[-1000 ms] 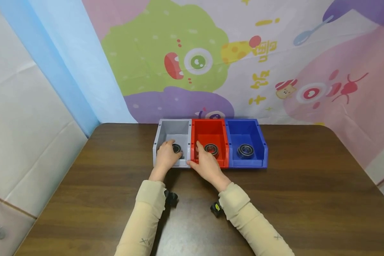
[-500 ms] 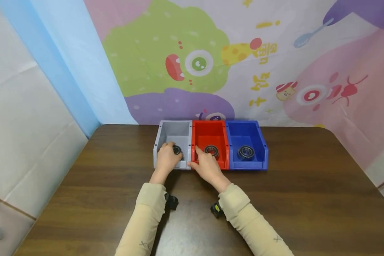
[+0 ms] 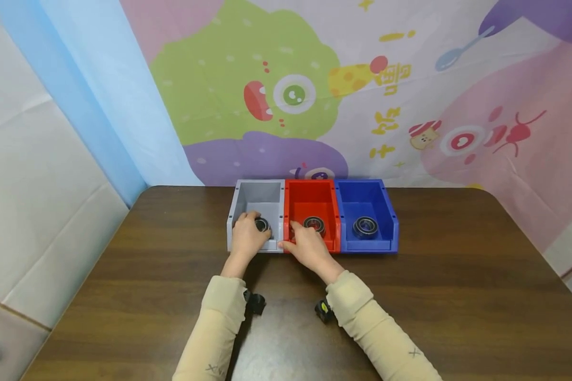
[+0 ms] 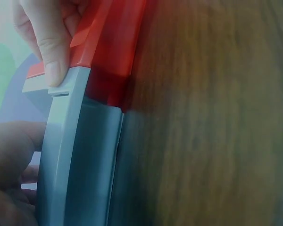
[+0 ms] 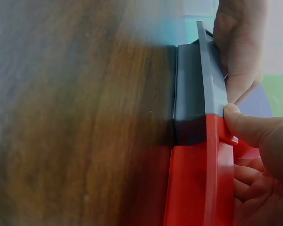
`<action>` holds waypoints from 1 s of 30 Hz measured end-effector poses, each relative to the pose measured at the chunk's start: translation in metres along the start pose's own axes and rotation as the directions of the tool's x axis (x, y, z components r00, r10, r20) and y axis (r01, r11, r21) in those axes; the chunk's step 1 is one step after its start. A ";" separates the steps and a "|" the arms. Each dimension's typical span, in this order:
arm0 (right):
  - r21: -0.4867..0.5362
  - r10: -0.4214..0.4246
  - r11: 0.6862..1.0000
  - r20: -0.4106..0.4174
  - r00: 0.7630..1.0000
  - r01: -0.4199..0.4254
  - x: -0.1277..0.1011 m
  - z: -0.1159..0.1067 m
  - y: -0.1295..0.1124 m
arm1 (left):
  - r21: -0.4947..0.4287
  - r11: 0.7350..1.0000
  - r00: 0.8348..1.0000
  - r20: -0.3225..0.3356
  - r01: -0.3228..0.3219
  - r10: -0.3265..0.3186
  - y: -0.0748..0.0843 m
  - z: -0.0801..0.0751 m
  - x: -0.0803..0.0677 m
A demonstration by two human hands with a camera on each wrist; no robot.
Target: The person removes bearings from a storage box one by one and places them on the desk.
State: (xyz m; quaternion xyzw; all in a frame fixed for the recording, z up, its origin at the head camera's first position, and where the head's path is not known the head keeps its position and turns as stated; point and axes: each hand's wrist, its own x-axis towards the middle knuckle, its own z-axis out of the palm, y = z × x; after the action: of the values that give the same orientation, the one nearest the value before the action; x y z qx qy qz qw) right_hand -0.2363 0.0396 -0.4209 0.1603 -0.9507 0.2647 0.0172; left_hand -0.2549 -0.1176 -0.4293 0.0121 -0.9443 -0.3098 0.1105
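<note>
Three joined storage bins stand in a row: a grey bin [image 3: 276, 244], a red bin [image 3: 313, 191] and a blue bin [image 3: 359, 191]. My left hand [image 3: 247, 236] reaches over the front of the grey bin and holds the ball bearing [image 3: 262, 225] there between thumb and fingers. My right hand [image 3: 311, 247] grips the front of the red bin, thumb on the front rim where red meets grey, fingers curled inside. Behind those fingers another ball bearing [image 3: 314, 224] lies in the red bin. A third ball bearing [image 3: 365, 227] lies flat in the blue bin.
The bins stand at the back of a brown wooden table [image 3: 434, 296], near a printed cloth backdrop [image 3: 209, 95]. Small black wrist cameras hang from both cuffs. Pale padded panels [image 3: 43, 185] flank the table on the left.
Both hands keep nearly the same places, with the right index finger slightly lower in the red bin. The bearings and bins show no clear movement; the head view shifts slightly.
</note>
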 end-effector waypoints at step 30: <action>-0.023 -0.018 1.000 0.007 1.000 0.018 -0.004 0.000 0.000 | 0.020 0.995 0.983 -0.156 -0.093 0.095 0.018 -0.016 -0.023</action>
State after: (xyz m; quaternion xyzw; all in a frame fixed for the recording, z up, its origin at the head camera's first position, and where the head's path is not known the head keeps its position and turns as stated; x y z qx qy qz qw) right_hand -0.2329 0.0410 -0.4213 0.1696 -0.9523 0.2530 0.0180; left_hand -0.2281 -0.1105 -0.4111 -0.0075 -0.9341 -0.2965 0.1987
